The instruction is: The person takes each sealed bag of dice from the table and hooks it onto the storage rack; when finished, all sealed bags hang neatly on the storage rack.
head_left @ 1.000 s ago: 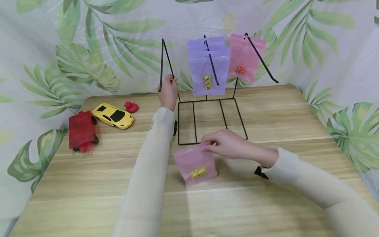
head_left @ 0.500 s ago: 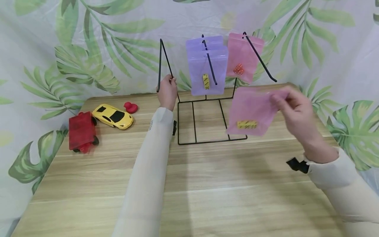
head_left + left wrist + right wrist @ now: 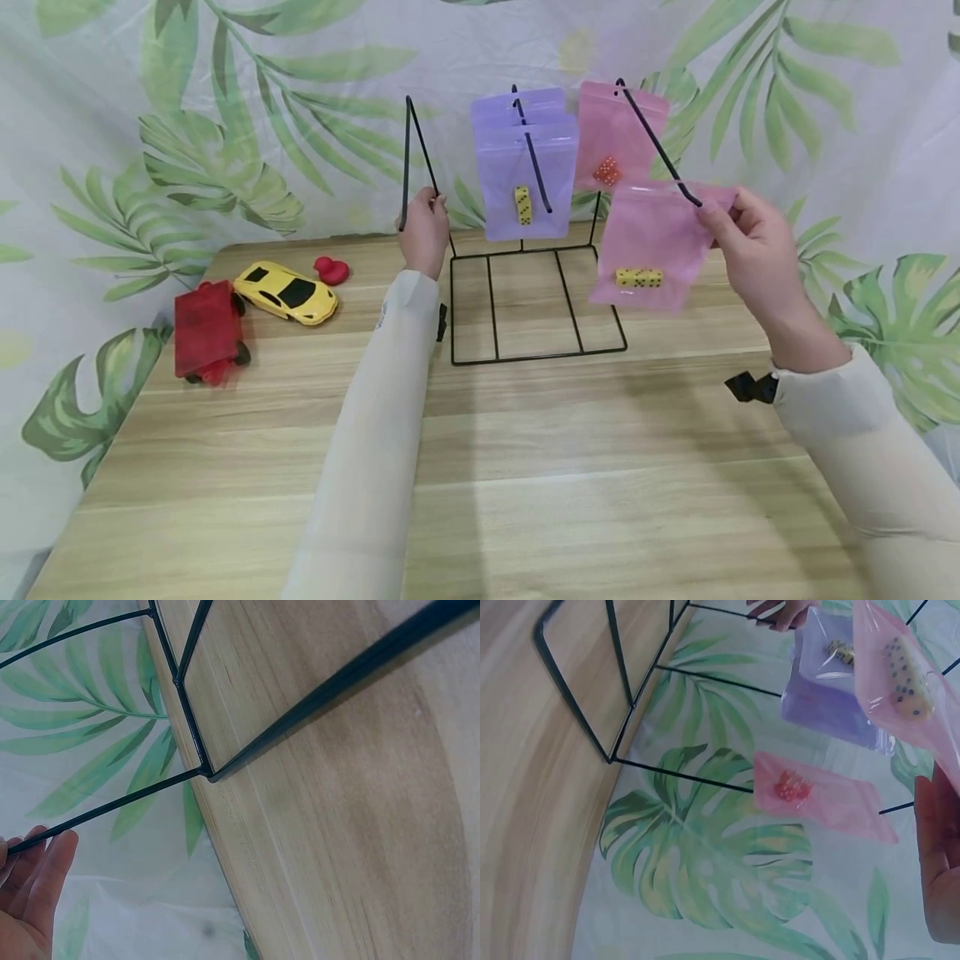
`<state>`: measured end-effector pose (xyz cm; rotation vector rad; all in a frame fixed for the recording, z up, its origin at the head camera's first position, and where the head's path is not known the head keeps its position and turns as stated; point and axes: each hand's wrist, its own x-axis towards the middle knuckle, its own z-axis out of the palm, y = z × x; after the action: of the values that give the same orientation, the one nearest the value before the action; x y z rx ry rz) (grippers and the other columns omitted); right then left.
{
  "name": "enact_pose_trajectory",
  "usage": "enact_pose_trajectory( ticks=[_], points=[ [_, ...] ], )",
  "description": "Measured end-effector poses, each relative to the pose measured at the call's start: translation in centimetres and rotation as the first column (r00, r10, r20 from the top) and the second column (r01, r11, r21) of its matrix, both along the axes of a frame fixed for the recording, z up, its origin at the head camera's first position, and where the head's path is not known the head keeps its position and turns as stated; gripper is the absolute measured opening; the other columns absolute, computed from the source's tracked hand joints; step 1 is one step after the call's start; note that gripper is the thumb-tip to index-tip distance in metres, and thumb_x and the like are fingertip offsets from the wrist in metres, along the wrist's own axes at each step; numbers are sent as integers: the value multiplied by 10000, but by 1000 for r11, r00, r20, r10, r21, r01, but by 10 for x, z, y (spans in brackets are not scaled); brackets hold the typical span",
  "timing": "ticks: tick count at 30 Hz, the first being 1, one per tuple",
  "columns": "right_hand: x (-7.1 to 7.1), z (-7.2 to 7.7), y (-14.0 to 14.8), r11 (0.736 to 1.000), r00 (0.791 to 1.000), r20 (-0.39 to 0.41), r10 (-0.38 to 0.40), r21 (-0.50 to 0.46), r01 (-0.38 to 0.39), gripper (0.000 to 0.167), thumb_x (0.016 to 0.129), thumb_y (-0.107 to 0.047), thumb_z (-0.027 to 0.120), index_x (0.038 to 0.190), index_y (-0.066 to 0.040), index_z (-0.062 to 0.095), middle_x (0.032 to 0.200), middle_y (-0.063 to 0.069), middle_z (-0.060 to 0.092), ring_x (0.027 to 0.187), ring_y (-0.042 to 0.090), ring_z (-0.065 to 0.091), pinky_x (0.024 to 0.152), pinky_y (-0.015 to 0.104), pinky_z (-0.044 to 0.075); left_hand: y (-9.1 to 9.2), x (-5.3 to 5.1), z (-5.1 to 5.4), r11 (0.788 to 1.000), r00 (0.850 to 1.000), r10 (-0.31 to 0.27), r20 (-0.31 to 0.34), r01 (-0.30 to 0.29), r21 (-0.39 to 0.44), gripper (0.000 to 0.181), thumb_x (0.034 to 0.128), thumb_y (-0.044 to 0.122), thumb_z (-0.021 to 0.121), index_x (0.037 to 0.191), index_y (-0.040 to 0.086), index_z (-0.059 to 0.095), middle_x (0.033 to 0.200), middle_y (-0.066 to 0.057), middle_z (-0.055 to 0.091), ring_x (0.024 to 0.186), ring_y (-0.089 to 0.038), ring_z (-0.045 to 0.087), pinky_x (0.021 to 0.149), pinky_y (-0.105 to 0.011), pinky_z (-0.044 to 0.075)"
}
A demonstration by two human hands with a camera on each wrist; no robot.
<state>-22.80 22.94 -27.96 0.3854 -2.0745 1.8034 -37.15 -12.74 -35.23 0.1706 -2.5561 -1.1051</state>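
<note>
My left hand grips the left upright of a black wire rack. In my right hand, thumb and fingers pinch the upper right corner of a pink zip bag with yellow dice inside. The bag's top edge is at the tip of the rack's right hook; whether the hook passes through its hole I cannot tell. Farther back on that hook hangs another pink bag with red dice. Purple bags hang on the middle hook, the front one holding yellow dice.
At the table's left lie a red toy vehicle, a yellow toy car and a small red rubber duck. The rack's left hook bears no bag. A leaf-patterned cloth rises behind the wooden table.
My right hand has lifted the pink bag with yellow dice from the table's middle, up and right to the right hook's tip. My left hand has stayed on the rack.
</note>
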Motion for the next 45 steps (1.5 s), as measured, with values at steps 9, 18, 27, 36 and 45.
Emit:
enact_pose_trajectory(
  ticks=[9,18,27,36,45],
  points=[
    [-53,16,-6,997,995,73,-67,31,65,132,947,-237,685,862,-145,646,562,-92,513,501,32,430,499,159,355,-2,0,-1,1000,1000,4,30,-4,-11,330,1075,299,426,1201,107,664,1017,-52,717,748,-192,584,726,-378,459],
    [-94,22,-14,989,987,100,-126,87,118,200,932,-298,701,800,-169,623,526,-107,482,472,23,389,482,173,318,-3,-1,-1,1000,999,-3,40,3,-7,324,1074,289,431,1204,101,661,1042,-61,716,774,-202,596,704,-381,457],
    [-102,23,-17,992,982,137,-129,10,129,245,912,-279,727,769,-120,607,566,-88,612,500,32,595,494,173,510,1,-2,-4,1000,999,-26,48,26,13,339,1079,292,414,1230,105,654,1035,-60,713,704,-174,546,658,-342,415],
    [-93,14,-7,981,957,226,-183,105,162,213,917,-327,704,877,-153,588,694,-148,667,595,-20,635,518,150,515,0,-4,-5,1000,998,-10,62,9,13,341,1077,310,418,1222,116,659,1052,-46,709,724,-176,557,659,-341,428],
    [-60,-25,-10,809,930,280,-239,586,31,649,958,-570,546,1323,-34,529,1218,145,641,1071,271,626,864,406,505,-4,-4,-3,999,998,-10,57,8,32,328,1069,302,448,1235,111,657,1063,-67,709,762,-200,587,746,-386,470]
  ],
)
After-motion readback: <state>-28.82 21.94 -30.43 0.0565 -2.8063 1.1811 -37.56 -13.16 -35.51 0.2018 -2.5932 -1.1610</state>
